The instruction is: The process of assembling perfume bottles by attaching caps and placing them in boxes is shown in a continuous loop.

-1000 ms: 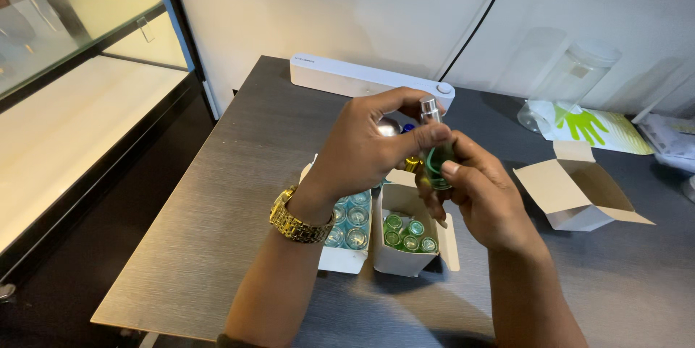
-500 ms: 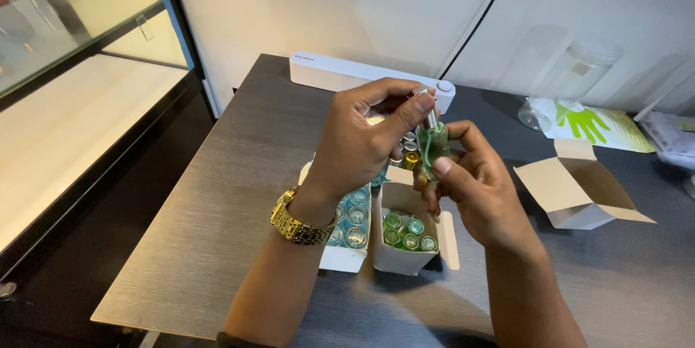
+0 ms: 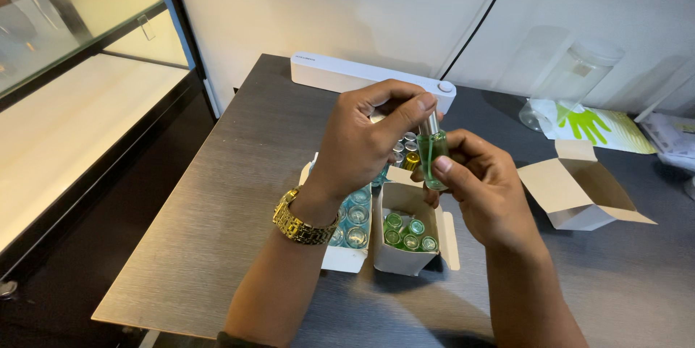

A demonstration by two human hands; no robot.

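- Head view: a dark, wood-grained counter (image 3: 217, 196) stands against a pale wall, its matte top streaked with fine lines.
- To the left a glass display case (image 3: 65, 51) with a dark frame runs along the counter's edge; its shelf looks smooth and light.
- A long white bar-shaped device (image 3: 340, 73) lies at the back of the counter, with a black cable (image 3: 478, 15) rising up the wall behind it.
- At the far right stands a clear plastic jar (image 3: 572, 77), beside a flat packet printed with a green hand shape (image 3: 594, 125).
- An empty white cardboard box (image 3: 579, 192) sits with its flaps open, well apart from the hands.
- The small green glass bottle (image 3: 433, 156) is held upright above the counter, over the open boxes, between both hands.
- The right hand (image 3: 485, 189) is closed around the bottle's body, thumb pressed on its front.
- The left hand (image 3: 365, 138), with a gold metal watch (image 3: 300, 221) at the wrist, pinches the bottle's silvery top with its fingers (image 3: 416, 105).
- Below, one open white box holds round green-capped bottles (image 3: 409, 232); the box beside it holds blue-tinted ones (image 3: 355, 214), partly hidden by the left wrist.
- More small bottles behind the hands are mostly covered; one seems gold-coloured, though it is hard to make out.
- The bottle's lower end is hidden by the right hand's fingers.
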